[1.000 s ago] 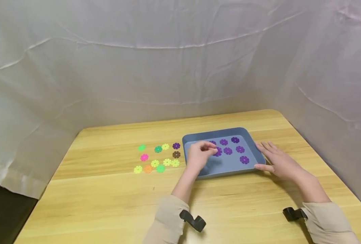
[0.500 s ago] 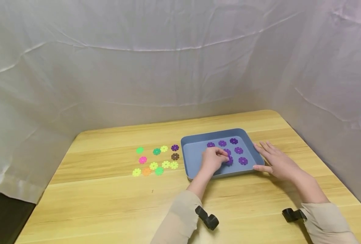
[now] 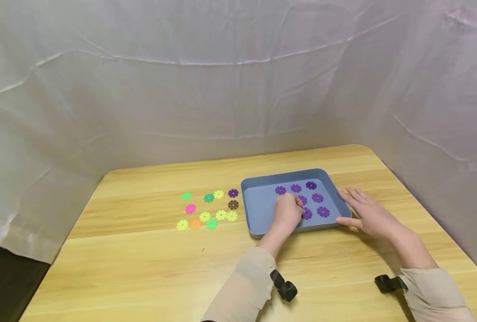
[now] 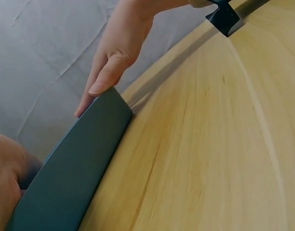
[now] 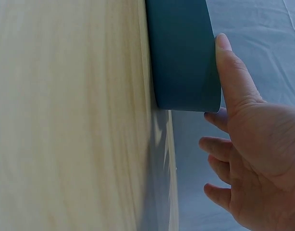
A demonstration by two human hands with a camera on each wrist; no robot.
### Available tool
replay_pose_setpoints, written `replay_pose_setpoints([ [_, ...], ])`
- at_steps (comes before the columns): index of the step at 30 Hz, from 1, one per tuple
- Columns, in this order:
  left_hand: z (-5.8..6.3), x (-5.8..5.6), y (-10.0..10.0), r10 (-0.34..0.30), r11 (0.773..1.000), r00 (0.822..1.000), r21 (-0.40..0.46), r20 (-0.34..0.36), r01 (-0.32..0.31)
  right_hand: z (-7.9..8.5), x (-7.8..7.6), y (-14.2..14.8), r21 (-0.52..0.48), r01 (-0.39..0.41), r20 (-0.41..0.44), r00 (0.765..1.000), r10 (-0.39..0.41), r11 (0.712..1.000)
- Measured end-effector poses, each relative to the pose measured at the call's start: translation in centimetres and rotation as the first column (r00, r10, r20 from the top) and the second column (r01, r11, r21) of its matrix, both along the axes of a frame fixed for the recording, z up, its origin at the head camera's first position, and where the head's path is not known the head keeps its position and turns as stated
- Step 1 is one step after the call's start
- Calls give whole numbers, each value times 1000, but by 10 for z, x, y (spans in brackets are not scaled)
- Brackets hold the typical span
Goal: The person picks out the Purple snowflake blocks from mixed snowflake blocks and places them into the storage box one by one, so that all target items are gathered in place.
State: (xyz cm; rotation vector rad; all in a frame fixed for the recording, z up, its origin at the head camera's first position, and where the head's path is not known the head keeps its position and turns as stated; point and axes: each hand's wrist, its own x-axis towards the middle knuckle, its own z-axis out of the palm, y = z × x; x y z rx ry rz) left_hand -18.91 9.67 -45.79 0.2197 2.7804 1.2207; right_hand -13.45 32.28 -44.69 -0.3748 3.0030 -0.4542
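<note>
A blue-grey rectangular tray [image 3: 258,205] holds several purple flower-shaped plastic discs [image 3: 317,197] laid in rows on its floor. My left hand [image 3: 287,211] reaches over the tray's front wall with fingers curled, pinching a purple disc [image 3: 307,213] low over the tray floor in the row nearest me; the hand partly covers it. My right hand [image 3: 369,214] has its fingers spread at the tray's right end. In the right wrist view, the right thumb [image 5: 236,79] lies along the tray's rim near the corner.
Left of the tray, loose discs lie on the wooden table [image 3: 142,268]: a dark purple one [image 3: 233,193], a brown one [image 3: 233,205], a pink one [image 3: 190,209], an orange one [image 3: 196,223], and several yellow and green ones. Grey cloth [image 3: 222,89] hangs behind the table.
The left hand has carried a purple disc rightward and toward the front of the tray, into line with the nearest row. The right hand has stayed at the tray's right end.
</note>
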Motion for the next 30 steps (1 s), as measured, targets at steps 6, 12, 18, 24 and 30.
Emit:
replay_pose_setpoints([
  [6,0,-3,4,-8,999,1000,-47,-29,7,1,-4,1,-1,0,1,1000,0,1000],
  [12,-3,-7,0,-26,998,1000,55,2,25,-1,-3,2,-18,7,7,1000,-7,1000],
  [18,5,-10,-27,-106,954,994,285,34,92,-3,-2,3,-43,11,15,1000,-10,999],
  [24,25,-17,-67,-160,910,987,383,-22,156,-3,-1,4,-42,14,16,1000,-13,999],
  [30,39,-30,-110,-73,896,993,431,-94,107,-4,1,6,-45,20,15,1000,-19,999],
])
